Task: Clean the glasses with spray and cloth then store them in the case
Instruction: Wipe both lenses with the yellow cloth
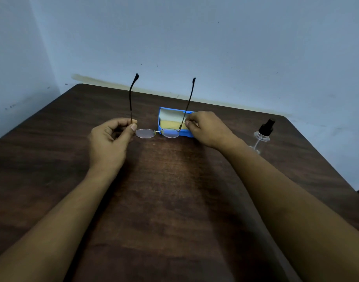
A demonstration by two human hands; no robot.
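The thin-rimmed glasses hang above the dark wooden table, lenses down and both temples pointing up. My left hand pinches the left temple near its hinge. My right hand pinches the right temple near the other hinge. Just behind the glasses an open blue case stands on the table, with a yellow cloth lying inside it; my right hand hides its right end. A clear spray bottle with a black top stands to the right of my right hand.
A pale wall runs close behind the table's far edge. The table's right edge slants down past the spray bottle.
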